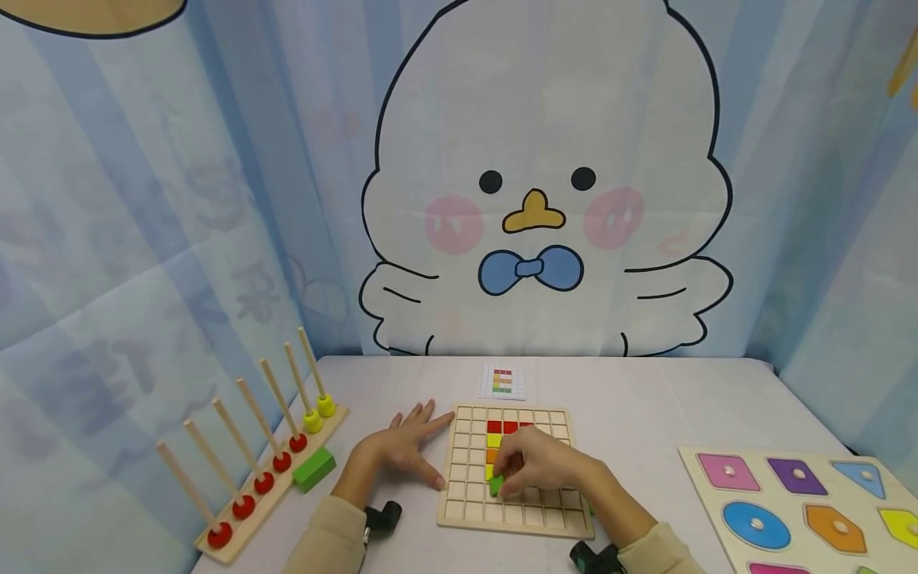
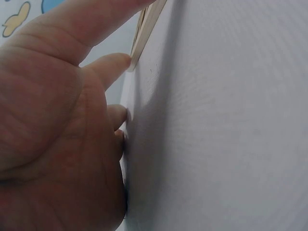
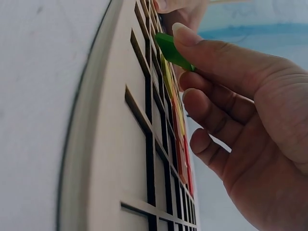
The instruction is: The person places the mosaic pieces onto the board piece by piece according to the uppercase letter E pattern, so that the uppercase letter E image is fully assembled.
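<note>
A wooden grid board lies on the white table, with red, yellow and orange square tiles in some cells. My right hand pinches a green tile between thumb and index finger over the board, below the column of coloured tiles. The right wrist view shows this green tile tilted at the grid; whether it touches a cell, I cannot tell. My left hand rests on the table with spread fingers, thumb and index finger touching the board's left edge. Part of the grid is hidden behind my right hand.
Behind the board lies a pattern card. To the left stands a peg stand with red and yellow beads, a green block beside it. A shape puzzle board with knobbed pieces lies at right.
</note>
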